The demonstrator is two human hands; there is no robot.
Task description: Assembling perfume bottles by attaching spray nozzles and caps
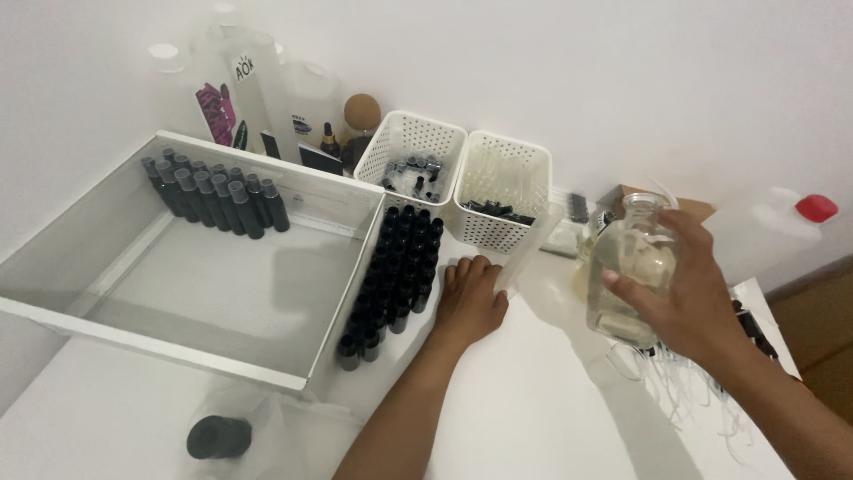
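Glass bottle [633, 267] sits in your right hand [689, 298], lifted above the white table [533, 418] with your fingers wrapped round its body; it holds a pale liquid and looks uncapped. Your left hand [468, 298] lies flat and loose on the table, gripping nothing, just beside the block of small black vials [395, 276] standing along the clear tray [191, 267]. Tilt the bottle carelessly and liquid could run out of the open neck; a nudge from your left hand could topple the nearest vials. Behind them stand two white baskets [458, 173]. What lies under your right wrist, apart from some thin white strips [684, 391], is hard to make out, and the bottle's base is hidden by your palm.
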